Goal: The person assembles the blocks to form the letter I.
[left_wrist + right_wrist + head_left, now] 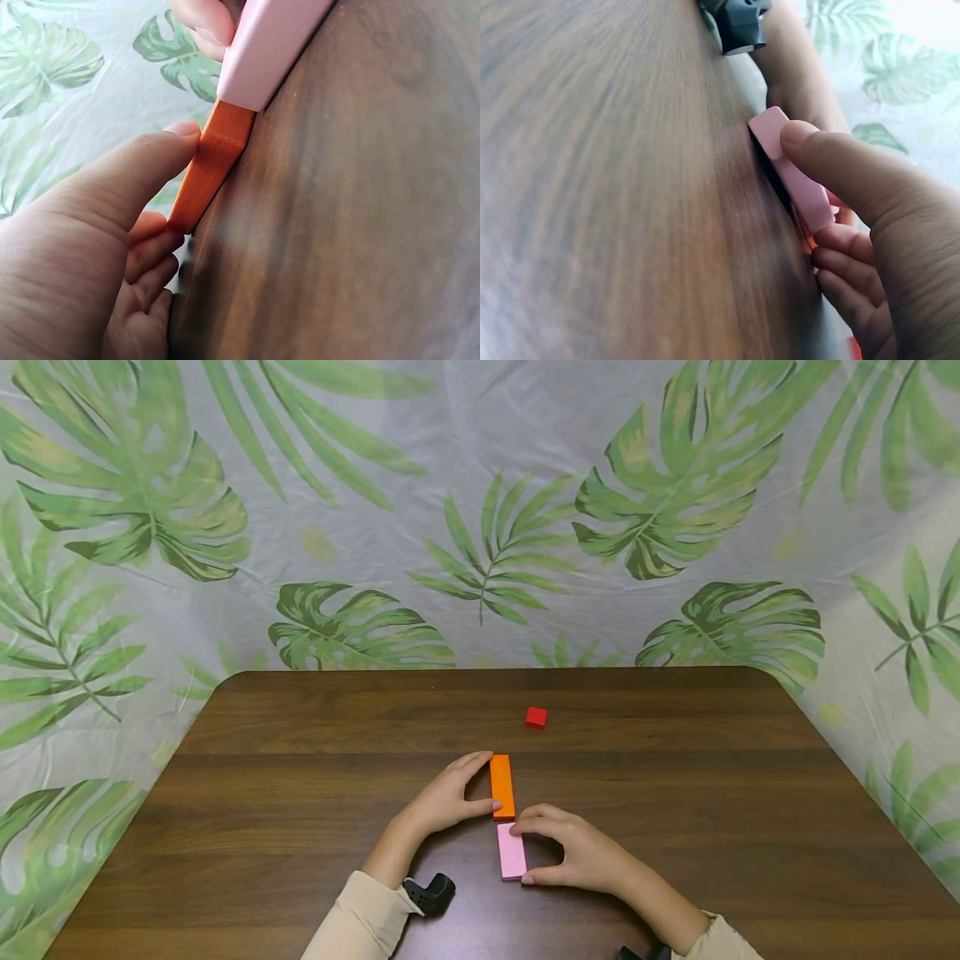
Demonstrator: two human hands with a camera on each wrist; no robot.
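Observation:
An orange block (502, 787) lies lengthwise at the middle of the table, its near end close to a shorter pink block (512, 852). My left hand (446, 793) holds the orange block by its ends, fingertips at the far end and thumb near the close end. With thumb and fingers, my right hand (581, 852) pinches the pink block at its two ends. In the right wrist view the pink block (802, 184) shows a dark gap under its lower edge. The left wrist view has the orange block (210, 169) lined up end to end with the pink one.
A small red block (536, 718) sits farther back on the brown wooden table (300, 827). Behind the table hangs a leaf-patterned cloth (510, 635). A black wrist camera (431, 895) is strapped by the left sleeve.

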